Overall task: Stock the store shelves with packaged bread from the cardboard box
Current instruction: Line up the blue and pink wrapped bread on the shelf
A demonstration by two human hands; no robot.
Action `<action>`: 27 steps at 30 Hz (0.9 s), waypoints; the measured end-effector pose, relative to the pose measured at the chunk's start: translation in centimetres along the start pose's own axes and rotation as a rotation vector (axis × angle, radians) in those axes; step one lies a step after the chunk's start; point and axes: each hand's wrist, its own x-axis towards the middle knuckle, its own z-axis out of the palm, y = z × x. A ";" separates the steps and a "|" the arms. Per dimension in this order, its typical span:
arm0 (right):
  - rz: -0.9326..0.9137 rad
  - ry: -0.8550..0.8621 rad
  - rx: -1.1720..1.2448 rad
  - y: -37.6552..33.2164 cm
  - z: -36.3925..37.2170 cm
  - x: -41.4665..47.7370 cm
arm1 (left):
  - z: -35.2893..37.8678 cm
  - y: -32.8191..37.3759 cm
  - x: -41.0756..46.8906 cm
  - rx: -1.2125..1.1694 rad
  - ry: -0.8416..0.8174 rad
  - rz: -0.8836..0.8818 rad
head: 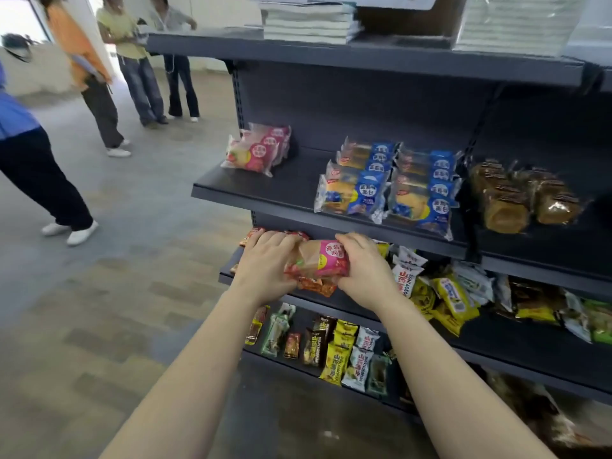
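At the far left I saw four bystanders standing on the floor, well away from the shelving. Further in, a short row of pink packs stood at the left end of the bread shelf, each with a round pink label whose characters I could not read. Below that shelf's front edge, my left hand had its fingers curled over the left end of the held pack. This bread lay crosswise between both hands, in front of the snack shelf and touching no shelf that I could see. Its pink panel faced up with yellow characters; I read the lower line as 面包, the upper line being partly covered. My right hand gripped the right end, fingers wrapped over the top edge. Above it, two rows of blue packs stood side by side, their white circles reading 面包 under a line I took for 蓝莓味. White snack bags just beside my right wrist carried red Latin capitals, too skewed to read. Brown packs stood furthest right, labels illegible.
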 end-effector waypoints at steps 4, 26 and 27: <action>-0.028 -0.007 -0.020 -1.7 1.1 2.6 | -0.6 -3.0 0.6 0.022 0.029 -0.011; -0.148 0.040 -0.066 -4.2 3.6 20.1 | -1.5 -15.2 13.7 0.150 0.084 -0.030; -0.149 0.038 -0.075 -4.2 3.6 20.6 | -1.4 -15.6 14.1 0.149 0.090 -0.020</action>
